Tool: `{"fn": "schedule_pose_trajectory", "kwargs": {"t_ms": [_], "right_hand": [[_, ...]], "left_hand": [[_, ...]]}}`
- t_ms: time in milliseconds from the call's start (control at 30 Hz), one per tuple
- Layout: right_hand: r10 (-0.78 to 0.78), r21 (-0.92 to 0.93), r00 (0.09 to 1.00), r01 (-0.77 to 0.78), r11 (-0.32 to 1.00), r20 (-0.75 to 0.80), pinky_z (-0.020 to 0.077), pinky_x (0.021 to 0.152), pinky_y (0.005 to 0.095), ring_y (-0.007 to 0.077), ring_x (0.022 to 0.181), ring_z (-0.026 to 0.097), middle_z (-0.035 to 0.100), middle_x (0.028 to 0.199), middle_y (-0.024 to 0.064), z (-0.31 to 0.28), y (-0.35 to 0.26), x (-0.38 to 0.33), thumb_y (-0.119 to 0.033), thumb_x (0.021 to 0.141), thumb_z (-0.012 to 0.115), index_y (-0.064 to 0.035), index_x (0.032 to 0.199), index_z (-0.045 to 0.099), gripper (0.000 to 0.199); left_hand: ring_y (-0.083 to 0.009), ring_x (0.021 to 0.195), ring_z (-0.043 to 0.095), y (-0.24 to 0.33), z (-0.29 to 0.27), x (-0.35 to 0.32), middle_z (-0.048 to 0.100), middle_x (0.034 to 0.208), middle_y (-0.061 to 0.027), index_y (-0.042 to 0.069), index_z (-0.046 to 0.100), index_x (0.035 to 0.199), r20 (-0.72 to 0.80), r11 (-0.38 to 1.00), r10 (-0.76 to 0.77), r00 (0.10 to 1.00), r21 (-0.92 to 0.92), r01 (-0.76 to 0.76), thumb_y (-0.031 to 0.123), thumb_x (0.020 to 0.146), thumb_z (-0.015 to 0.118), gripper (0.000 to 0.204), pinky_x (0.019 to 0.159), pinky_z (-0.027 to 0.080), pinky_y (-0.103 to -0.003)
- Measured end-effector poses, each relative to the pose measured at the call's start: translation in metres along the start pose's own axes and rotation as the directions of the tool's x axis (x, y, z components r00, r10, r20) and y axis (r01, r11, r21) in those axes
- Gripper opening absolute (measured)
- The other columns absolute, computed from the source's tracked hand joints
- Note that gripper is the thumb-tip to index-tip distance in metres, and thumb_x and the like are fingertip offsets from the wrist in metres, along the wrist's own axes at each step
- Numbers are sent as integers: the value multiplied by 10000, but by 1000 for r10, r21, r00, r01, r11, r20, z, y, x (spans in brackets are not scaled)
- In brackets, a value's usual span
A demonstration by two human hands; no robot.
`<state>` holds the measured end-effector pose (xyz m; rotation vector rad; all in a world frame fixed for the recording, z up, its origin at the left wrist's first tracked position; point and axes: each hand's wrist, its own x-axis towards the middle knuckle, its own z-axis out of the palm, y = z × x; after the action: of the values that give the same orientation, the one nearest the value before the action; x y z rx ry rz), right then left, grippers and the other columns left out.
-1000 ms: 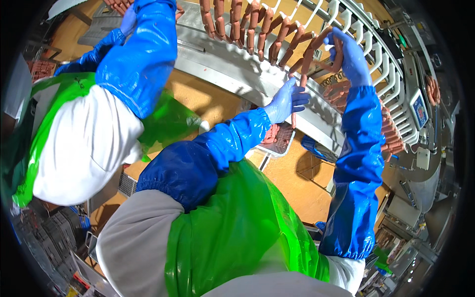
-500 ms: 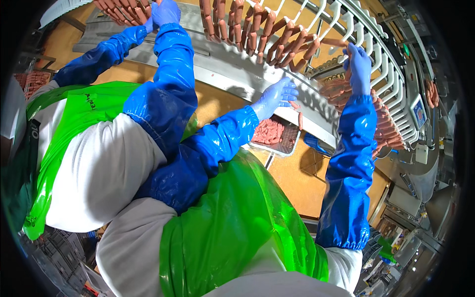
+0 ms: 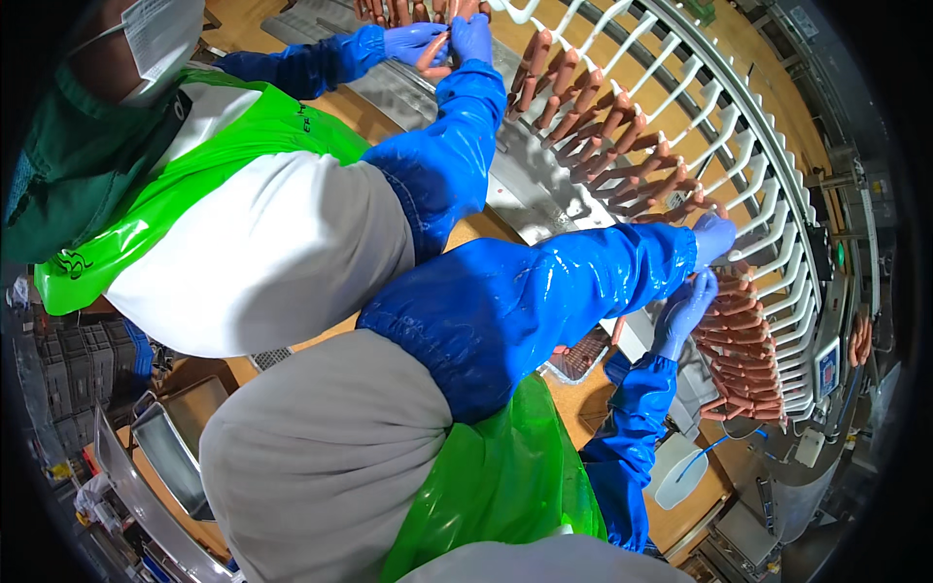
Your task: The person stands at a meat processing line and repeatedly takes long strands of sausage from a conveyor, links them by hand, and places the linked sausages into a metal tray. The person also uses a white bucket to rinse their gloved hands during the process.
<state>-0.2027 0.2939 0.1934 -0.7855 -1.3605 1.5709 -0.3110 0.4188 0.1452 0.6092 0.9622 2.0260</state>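
My left hand (image 3: pixel 714 236), in a purple glove, is beside the white hooks of the curved rack (image 3: pixel 727 126), its fingers curled closed. It touches the end of a row of hanging sausages (image 3: pixel 627 146); what it grips is hidden. Just below is my gloved right hand (image 3: pixel 686 309), its fingers pointing up and bent together near a second group of sausages (image 3: pixel 743 345). Whatever it holds cannot be made out. My left forearm, in a blue sleeve, crosses over a metal table (image 3: pixel 520 189).
A co-worker in a green apron (image 3: pixel 321 121) stands at my left, and that person's gloved hands (image 3: pixel 471 41) handle sausages. Partly behind my left arm is a tray of sausage links (image 3: pixel 583 360). A white container (image 3: pixel 677 471) is below my right hand. Grey crates (image 3: pixel 83 374) are at far left.
My left hand has swung right from over the tray to the hooks, and its fingers have closed. The view has turned; my right hand now sits just below my left.
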Motion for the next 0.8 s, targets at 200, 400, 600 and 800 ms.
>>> {"fn": "schedule_pose_trajectory", "kwargs": {"t_ms": [200, 400, 600, 800], "right_hand": [[68, -106, 996, -61, 993, 62, 522, 875, 333, 184, 1080, 598, 589, 1249, 81, -16, -3, 2, -249, 1052, 422, -32, 1331, 543, 374], [-427, -664, 876, 457, 591, 223, 451, 660, 301, 124, 729, 523, 567, 847, 62, 47, -12, 6, -80, 914, 661, -16, 902, 569, 113], [64, -125, 986, -44, 991, 157, 490, 686, 271, 135, 825, 590, 574, 1039, 62, 44, -13, -41, -100, 926, 678, -73, 1102, 485, 262], [378, 38, 923, -382, 924, 70, 488, 749, 310, 155, 856, 573, 550, 949, 40, 54, -3, -50, -172, 977, 609, -56, 1071, 495, 188]], "left_hand": [[-213, 661, 595, 82, 6, -42, 592, 732, -119, -28, 646, 955, 190, 846, -533, 825, 88, 526, 330, 964, 489, 391, 596, 489, -343], [-187, 599, 532, 143, -48, -45, 532, 715, -70, 58, 541, 902, 55, 843, -491, 869, -221, 490, 333, 928, 571, 278, 520, 464, -335], [-127, 574, 447, 176, -42, -102, 446, 655, -38, 37, 535, 824, 198, 865, -489, 849, -15, 502, 274, 916, 493, 258, 506, 393, -301], [-210, 863, 645, 153, -83, -119, 682, 977, -169, -32, 626, 930, 202, 885, -455, 867, -2, 465, 259, 938, 487, 323, 788, 502, -317]]}}
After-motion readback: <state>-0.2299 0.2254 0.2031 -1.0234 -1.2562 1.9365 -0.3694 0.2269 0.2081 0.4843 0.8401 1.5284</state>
